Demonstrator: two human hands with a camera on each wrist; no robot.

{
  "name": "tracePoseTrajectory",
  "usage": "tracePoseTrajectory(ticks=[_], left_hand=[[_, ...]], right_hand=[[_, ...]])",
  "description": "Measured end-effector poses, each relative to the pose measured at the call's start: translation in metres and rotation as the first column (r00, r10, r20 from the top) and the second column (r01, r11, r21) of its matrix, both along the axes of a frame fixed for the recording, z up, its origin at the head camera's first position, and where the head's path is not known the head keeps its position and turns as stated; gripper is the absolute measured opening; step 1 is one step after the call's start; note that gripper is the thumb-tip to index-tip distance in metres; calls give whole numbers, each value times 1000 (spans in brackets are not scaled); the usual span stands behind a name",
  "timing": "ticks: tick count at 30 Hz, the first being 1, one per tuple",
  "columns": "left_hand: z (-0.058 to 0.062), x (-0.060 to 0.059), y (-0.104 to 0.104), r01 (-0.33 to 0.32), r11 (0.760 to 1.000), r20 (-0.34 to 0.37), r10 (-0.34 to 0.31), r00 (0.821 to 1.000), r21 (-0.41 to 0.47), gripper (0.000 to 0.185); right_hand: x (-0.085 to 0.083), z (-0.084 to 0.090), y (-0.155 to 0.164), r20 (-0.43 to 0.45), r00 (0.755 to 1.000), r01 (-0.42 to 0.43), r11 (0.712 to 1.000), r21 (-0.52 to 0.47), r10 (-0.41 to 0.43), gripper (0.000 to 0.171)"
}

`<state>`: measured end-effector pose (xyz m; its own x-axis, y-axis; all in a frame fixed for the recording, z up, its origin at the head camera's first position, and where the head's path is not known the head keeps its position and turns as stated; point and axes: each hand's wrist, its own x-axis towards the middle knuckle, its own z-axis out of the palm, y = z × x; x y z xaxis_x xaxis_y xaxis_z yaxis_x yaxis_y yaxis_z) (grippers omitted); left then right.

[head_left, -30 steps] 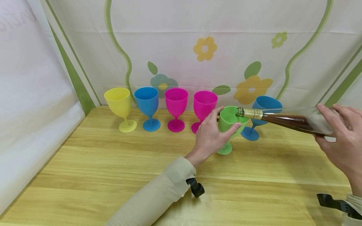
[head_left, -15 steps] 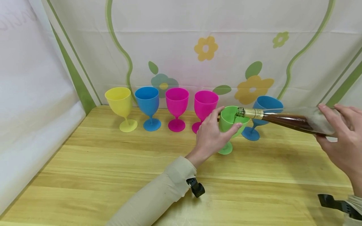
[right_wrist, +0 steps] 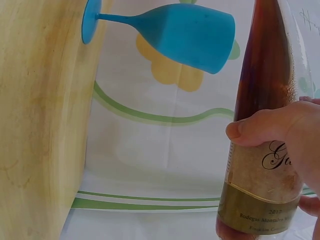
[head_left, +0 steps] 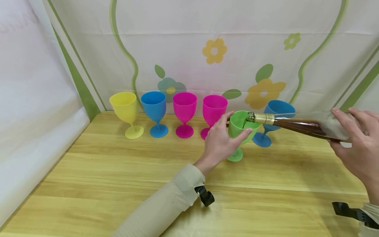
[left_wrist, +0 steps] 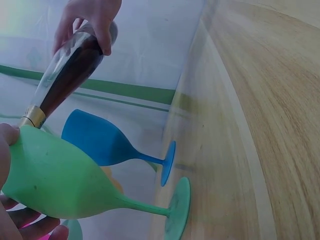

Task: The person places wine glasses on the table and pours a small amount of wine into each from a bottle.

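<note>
My left hand grips the bowl of a green goblet, thumb on the near side and fingers round the far side. The goblet's foot is at the tabletop, tilted a little in the head view. With my right hand I hold a clear glass wine bottle with dark reddish liquid, tipped nearly level. Its gold-collared neck lies over the goblet's rim, and a thin stream runs from the mouth into the bowl. Just behind the bottle neck stands a blue goblet, partly covered by the bottle in the head view.
Left of the green goblet, a row of goblets lines the table's back: yellow, blue and two magenta, one of them fully visible. Behind them hangs a flower-printed cloth. The wooden table extends toward me.
Both hands, the bottle and the goblet stay almost in place. The stream at the bottle mouth, hard to make out a second ago, now shows inside the green bowl.
</note>
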<state>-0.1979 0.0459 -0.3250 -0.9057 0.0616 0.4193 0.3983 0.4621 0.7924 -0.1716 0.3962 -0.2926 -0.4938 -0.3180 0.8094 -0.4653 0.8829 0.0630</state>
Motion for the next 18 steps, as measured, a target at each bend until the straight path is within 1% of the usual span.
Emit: tracePoseTrajectory(ticks=[4, 9, 13, 16, 18], left_hand=[[-1, -1, -2, 8, 1000, 10, -8, 1000, 14, 79], [-1, -1, -4, 19, 999, 21, -20, 1000, 35, 80], [-1, -1, -6, 22, 999, 26, -24, 999, 41, 80], [0, 0, -7, 30, 998, 26, -31, 999, 52, 80], [-1, -1, -7, 35, 997, 27, -37, 999, 63, 80]], right_hand=[[-3, -3, 0, -13, 1000, -17, 1000, -17, 17, 91], [-2, 0, 0, -19, 999, -33, 999, 18, 33, 90], [-2, 1, -2, -13, 999, -41, 999, 17, 41, 93], [-3, -1, -3, -2, 999, -35, 999, 13, 35, 95], [-3, -2, -4, 0, 1000, -12, 1000, 14, 12, 97]])
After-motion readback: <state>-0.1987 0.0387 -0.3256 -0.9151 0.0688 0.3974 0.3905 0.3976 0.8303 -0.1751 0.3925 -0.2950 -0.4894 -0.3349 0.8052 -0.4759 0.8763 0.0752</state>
